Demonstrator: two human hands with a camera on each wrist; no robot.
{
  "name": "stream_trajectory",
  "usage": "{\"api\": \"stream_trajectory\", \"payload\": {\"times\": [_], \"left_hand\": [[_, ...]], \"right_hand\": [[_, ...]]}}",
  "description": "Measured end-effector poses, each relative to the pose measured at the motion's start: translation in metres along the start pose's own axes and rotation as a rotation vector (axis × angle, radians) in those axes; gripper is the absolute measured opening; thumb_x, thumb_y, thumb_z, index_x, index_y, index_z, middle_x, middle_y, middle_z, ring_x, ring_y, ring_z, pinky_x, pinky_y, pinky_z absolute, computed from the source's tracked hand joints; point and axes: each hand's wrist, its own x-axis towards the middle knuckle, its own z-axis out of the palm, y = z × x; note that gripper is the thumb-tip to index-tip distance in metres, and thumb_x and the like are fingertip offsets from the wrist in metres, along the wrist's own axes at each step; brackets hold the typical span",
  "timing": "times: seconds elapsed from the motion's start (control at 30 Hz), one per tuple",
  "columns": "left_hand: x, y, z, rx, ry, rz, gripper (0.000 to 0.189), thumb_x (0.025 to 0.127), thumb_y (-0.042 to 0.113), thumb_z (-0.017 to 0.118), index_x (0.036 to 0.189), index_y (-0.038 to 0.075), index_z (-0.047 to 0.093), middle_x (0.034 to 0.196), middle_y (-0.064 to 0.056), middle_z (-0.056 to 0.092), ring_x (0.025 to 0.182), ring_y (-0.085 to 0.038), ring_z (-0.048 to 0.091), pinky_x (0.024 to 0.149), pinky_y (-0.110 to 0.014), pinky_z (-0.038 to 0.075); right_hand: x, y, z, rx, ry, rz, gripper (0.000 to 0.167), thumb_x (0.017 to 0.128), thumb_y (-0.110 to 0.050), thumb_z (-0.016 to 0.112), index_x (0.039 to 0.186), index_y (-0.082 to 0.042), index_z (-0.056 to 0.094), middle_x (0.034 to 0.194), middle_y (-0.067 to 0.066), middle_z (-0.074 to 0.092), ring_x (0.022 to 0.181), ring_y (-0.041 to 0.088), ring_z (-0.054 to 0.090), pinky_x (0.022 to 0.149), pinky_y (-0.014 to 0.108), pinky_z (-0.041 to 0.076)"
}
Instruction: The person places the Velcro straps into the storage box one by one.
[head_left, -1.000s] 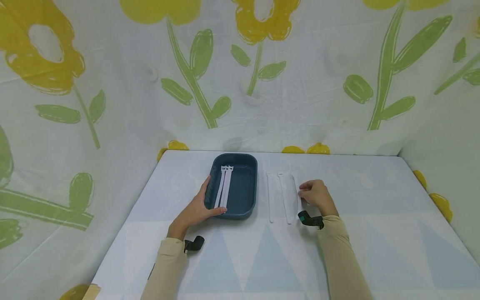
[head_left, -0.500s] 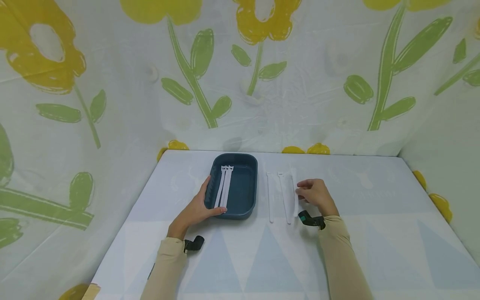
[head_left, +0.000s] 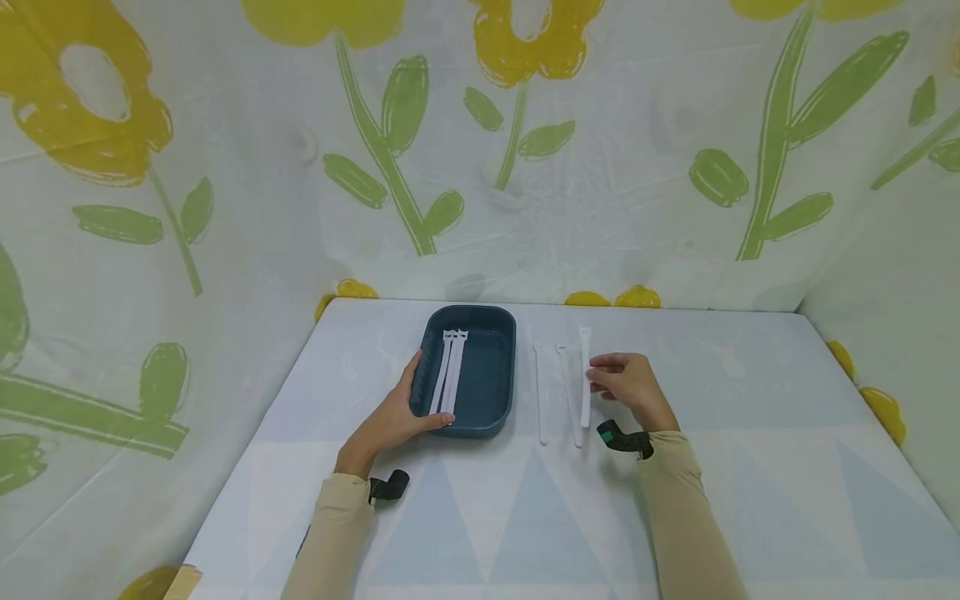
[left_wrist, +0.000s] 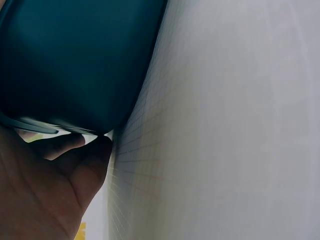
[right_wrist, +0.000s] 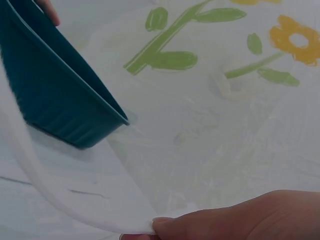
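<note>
My left hand (head_left: 392, 423) grips the near left corner of a dark teal plastic bin (head_left: 486, 379), thumb over the rim and fingers along the outer side. Inside the bin, white straps with slotted heads, which look like cable ties (head_left: 454, 379), lie side by side along the left. My right hand (head_left: 633, 390) pinches another white cable tie (head_left: 585, 404) between thumb and fingers near its middle, raised off the table. In the right wrist view this tie (right_wrist: 52, 200) bends in a curve from the fingertips. Two more ties, a left one (head_left: 541, 404) and a right one (head_left: 567, 390), lie beside the bin.
The table (head_left: 480, 533) has a pale cloth with light blue triangles. A flower-printed curtain (head_left: 600, 208) stands right behind its far edge and along both sides. Each wrist wears a small black camera, such as the right wrist camera (head_left: 624, 439).
My right hand has lifted the rightmost tie from the table and shifted slightly left, bringing it close to the middle tie. My left hand and the bin stay in place.
</note>
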Motion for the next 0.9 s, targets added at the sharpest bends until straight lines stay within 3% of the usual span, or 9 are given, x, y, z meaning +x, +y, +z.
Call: {"api": "stream_trajectory", "payload": {"times": [0.57, 0.9], "left_hand": [[0.002, 0.0, 0.0, -0.006, 0.003, 0.005, 0.129, 0.076, 0.062, 0.083, 0.166, 0.038, -0.005, 0.176, -0.006, 0.006, 0.159, -0.037, 0.021, 0.125, -0.066, 0.025], [0.003, -0.003, 0.001, 0.006, 0.007, 0.002, 0.129, 0.076, 0.062, 0.083, 0.166, 0.036, -0.005, 0.176, -0.008, 0.007, 0.159, -0.039, 0.021, 0.124, -0.067, 0.025]], "right_hand": [[0.0, -0.003, 0.0, 0.076, -0.032, -0.063, 0.04, 0.101, -0.022, 0.066, 0.134, 0.001, 0.062, 0.122, 0.021, 0.072, 0.088, 0.014, 0.072, 0.081, 0.024, 0.061], [0.0, -0.013, 0.008, 0.107, -0.056, -0.069, 0.042, 0.1, -0.024, 0.068, 0.135, 0.0, 0.063, 0.12, 0.018, 0.072, 0.092, 0.018, 0.073, 0.083, 0.025, 0.062]]}}
